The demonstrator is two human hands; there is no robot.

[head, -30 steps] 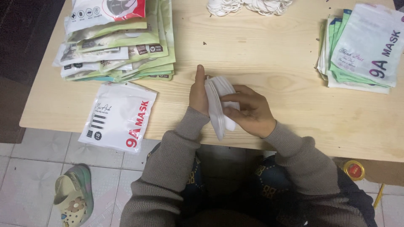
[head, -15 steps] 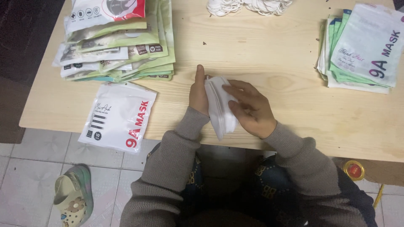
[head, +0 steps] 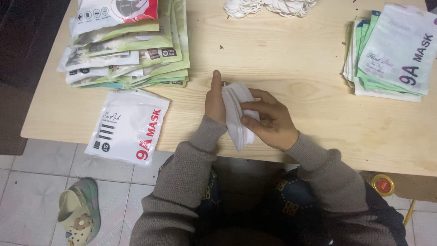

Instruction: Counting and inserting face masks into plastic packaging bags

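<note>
A small stack of white folded face masks (head: 236, 114) stands on edge near the front of the pale wooden table (head: 291, 59). My left hand (head: 214, 101) presses flat against the stack's left side, fingers pointing away from me. From the right, my right hand (head: 268, 119) grips the same stack, thumb on its near face and fingers curled over it. A single white mask pouch with red lettering (head: 129, 125) lies to the left, hanging partly over the table's front edge.
A pile of green and white mask pouches (head: 127, 45) sits at the back left; another pile of pouches (head: 393, 52) sits at the right. Loose white ear loops (head: 268, 6) lie at the far edge. A sandal (head: 77, 217) and a yellow-rimmed lid (head: 382, 184) are on the tiled floor.
My right hand's fingers have shifted a little along the mask stack, squaring it up. The left hand has stayed in place.
</note>
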